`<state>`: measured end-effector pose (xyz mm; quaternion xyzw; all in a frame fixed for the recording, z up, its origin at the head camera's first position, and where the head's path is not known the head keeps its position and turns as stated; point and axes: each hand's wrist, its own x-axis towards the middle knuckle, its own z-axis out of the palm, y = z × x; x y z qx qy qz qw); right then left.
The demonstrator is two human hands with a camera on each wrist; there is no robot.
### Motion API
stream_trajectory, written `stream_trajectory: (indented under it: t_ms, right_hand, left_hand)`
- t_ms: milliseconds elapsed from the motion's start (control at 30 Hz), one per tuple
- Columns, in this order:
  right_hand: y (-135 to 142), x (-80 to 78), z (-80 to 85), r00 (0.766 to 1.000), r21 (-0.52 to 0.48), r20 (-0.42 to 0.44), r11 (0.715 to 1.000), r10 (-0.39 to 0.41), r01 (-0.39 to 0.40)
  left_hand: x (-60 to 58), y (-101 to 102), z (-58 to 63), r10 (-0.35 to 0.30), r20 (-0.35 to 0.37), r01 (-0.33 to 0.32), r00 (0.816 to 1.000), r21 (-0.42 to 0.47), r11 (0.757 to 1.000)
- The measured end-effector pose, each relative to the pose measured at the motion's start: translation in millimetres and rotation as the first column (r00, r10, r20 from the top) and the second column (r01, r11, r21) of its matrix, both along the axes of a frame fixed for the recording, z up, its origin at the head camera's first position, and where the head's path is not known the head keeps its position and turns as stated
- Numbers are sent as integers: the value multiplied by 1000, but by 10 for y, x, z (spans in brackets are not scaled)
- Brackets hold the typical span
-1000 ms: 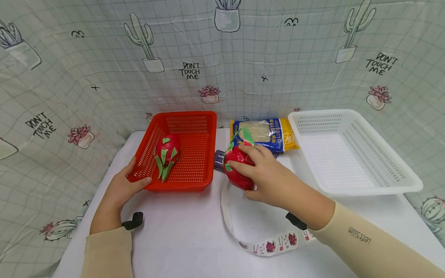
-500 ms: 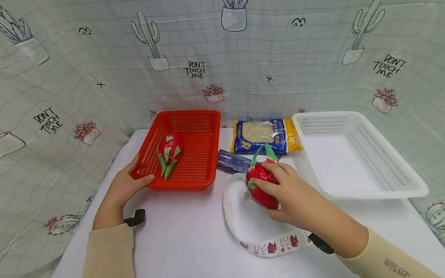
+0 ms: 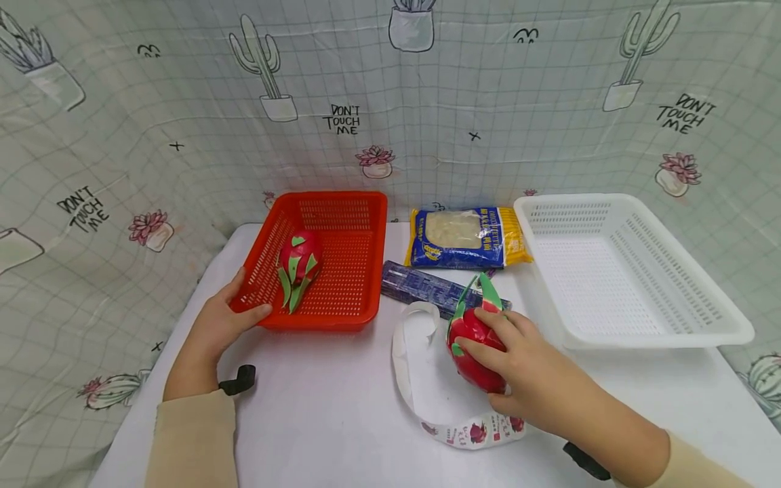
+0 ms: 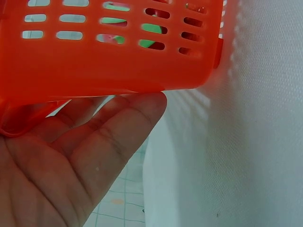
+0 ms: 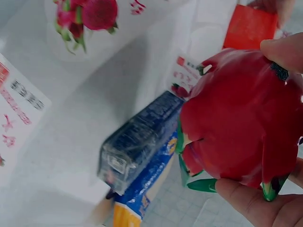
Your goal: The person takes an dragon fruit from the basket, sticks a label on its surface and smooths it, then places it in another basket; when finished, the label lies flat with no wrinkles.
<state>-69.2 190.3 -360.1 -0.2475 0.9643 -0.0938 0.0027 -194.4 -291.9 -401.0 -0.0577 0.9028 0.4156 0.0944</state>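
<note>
My right hand (image 3: 525,366) grips a red dragon fruit (image 3: 474,349) with green scales, its leafy end pointing away, over a loop of white sticker tape (image 3: 399,369). In the right wrist view, the dragon fruit (image 5: 241,113) fills the space between thumb and fingers. On the left, my left hand (image 3: 216,332) holds the near left corner of a red plastic basket (image 3: 332,325), thumb along the front and fingers along the side. The left wrist view has the fingers (image 4: 128,113) against the basket's wall (image 4: 109,71). Inside that basket lies another dragon fruit (image 3: 300,261).
A dark blue box (image 3: 421,285) lies behind the tape. Beyond it is a blue and yellow noodle packet (image 3: 454,234). At the right stands a white plastic basket (image 3: 647,339). A printed cloth (image 3: 427,102) hangs behind the table.
My right hand has moved right and nearer with the dragon fruit, from beside the red basket to over the tape, uncovering the blue box. My left hand stays at the basket.
</note>
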Motion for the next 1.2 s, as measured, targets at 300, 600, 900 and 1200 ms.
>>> stream_trajectory:
  t_ms: [300,600,900,1200]
  right_hand:
    - [-65,85,-186,999,-26,12,998,50,-50]
    - [-127,39,-332,996,-7,59,997,74,-74]
    - [-187,-37,-355,995,20,92,998,50,-52]
    - [-198,-102,-341,989,49,145,998,32,-40]
  left_hand:
    - [-1,-1,-7,15,11,-15,1000,22,1000]
    - [-3,-7,-20,13,12,-14,1000,20,1000]
    - [1,-13,2,18,19,-18,1000,13,1000]
    - [-1,-3,1,22,30,-22,999,0,1000]
